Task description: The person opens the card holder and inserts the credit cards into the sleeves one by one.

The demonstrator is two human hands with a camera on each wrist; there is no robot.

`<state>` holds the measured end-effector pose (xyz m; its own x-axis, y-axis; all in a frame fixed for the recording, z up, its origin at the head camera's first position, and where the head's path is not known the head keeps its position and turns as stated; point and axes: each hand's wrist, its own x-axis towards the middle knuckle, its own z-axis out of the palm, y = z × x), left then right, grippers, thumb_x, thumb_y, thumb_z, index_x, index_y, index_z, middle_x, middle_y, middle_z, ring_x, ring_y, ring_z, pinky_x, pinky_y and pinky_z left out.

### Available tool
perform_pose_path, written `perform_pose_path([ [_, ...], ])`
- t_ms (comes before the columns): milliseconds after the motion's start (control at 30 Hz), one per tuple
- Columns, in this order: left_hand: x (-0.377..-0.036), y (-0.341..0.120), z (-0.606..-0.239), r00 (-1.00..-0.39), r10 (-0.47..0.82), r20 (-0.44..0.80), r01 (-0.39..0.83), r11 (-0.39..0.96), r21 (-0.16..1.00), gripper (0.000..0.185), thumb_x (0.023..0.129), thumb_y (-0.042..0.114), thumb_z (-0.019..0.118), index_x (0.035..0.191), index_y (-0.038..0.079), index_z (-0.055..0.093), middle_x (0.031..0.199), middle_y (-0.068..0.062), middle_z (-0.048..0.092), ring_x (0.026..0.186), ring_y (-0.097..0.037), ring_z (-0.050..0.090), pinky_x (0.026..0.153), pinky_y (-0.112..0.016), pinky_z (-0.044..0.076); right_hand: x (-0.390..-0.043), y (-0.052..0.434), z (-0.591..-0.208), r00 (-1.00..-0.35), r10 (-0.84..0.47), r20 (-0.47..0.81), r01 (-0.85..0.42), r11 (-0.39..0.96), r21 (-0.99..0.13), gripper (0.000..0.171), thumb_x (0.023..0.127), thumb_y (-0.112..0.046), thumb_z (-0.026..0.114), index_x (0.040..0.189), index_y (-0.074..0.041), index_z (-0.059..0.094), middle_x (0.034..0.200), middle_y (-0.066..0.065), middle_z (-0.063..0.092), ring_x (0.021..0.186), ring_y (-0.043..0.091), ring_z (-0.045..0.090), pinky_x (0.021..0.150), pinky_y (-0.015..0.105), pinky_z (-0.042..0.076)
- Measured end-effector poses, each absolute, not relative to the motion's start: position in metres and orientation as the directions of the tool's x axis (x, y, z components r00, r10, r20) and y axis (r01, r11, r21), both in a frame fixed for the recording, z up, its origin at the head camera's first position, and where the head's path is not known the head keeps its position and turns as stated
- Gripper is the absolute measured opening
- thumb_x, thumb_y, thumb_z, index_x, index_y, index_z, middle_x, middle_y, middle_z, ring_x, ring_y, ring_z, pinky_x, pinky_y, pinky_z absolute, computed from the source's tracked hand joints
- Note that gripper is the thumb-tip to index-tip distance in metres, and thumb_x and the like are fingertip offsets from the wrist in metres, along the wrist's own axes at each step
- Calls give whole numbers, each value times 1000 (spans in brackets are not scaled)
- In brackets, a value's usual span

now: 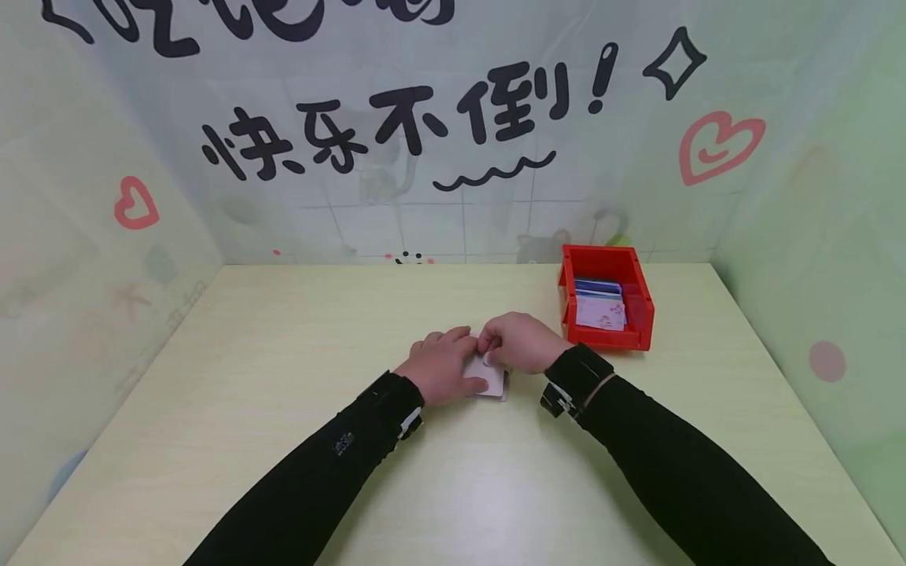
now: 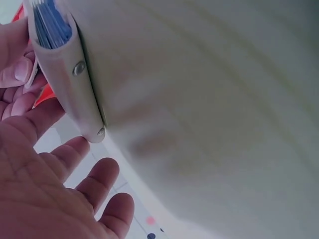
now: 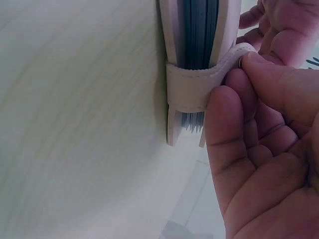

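A small pale card holder (image 1: pixel 487 379) lies flat on the table, with its metal studs and a bundle of bluish card sleeves (image 2: pixel 52 25) showing in the left wrist view. My right hand (image 1: pixel 525 343) pinches the end of its stitched strap (image 3: pixel 190 88) between thumb and index finger; the strap passes round the open side of the holder. From the left, my left hand (image 1: pixel 440 368) rests on the holder with its thumb on the cover. Its other fingers (image 2: pixel 97 184) are spread and loosely bent near the studded edge.
At the back right of the wooden table (image 1: pixel 297 346) stands a red bin (image 1: pixel 616 339) with several cards (image 1: pixel 600 312) inside. Printed fabric walls (image 1: pixel 800 259) enclose the table's back and sides.
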<state>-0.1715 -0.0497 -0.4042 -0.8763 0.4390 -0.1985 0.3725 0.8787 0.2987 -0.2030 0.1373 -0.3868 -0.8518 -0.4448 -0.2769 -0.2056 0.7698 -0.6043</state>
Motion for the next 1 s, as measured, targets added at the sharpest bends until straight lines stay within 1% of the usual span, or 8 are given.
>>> perform_pose_path([
  [233,-170,-50,-401,-879,438,-191,371,878,304,59,96,52,73,144,21,58,163,-7,46,140,-43,47,113,-61,39,-204,134,-386,-846,-446,-292,-192,766,-614,13,96,-7,77,107,-14,76,103,4,72,98,23,62,87,31,58],
  [333,-170,-50,-402,-880,437,-187,373,879,297,58,96,53,73,142,21,58,162,-5,47,138,-41,49,112,-60,40,-207,134,-387,-842,-449,-299,-186,763,-620,12,95,-7,77,104,-15,75,100,3,72,97,24,62,84,30,58],
  [633,-170,-49,-401,-884,429,-187,368,885,286,60,95,55,73,144,23,57,160,-1,50,136,-40,50,111,-59,39,-212,131,-388,-841,-453,-296,-197,766,-612,9,94,-7,78,98,-13,73,99,6,70,96,25,61,79,30,55],
  [700,-170,-49,-401,-883,430,-188,370,884,285,61,95,55,72,144,23,57,160,-1,50,136,-41,50,111,-59,39,-213,130,-388,-843,-439,-311,-177,772,-610,10,93,-8,79,99,-13,72,100,6,70,96,25,61,78,30,56],
  [800,-170,-49,-401,-883,430,-190,371,885,280,62,95,55,72,147,24,56,160,-1,50,137,-41,50,112,-60,39,-214,130,-387,-851,-402,-339,-148,802,-579,13,92,-12,81,101,-12,71,101,6,69,96,25,61,77,29,55],
  [1000,-170,-48,-403,-885,422,-197,363,890,274,66,95,55,73,151,25,55,162,-2,48,140,-42,49,114,-60,39,-219,133,-384,-869,-292,-399,-59,862,-503,30,87,-24,88,103,-11,66,96,8,67,93,25,60,75,31,51],
])
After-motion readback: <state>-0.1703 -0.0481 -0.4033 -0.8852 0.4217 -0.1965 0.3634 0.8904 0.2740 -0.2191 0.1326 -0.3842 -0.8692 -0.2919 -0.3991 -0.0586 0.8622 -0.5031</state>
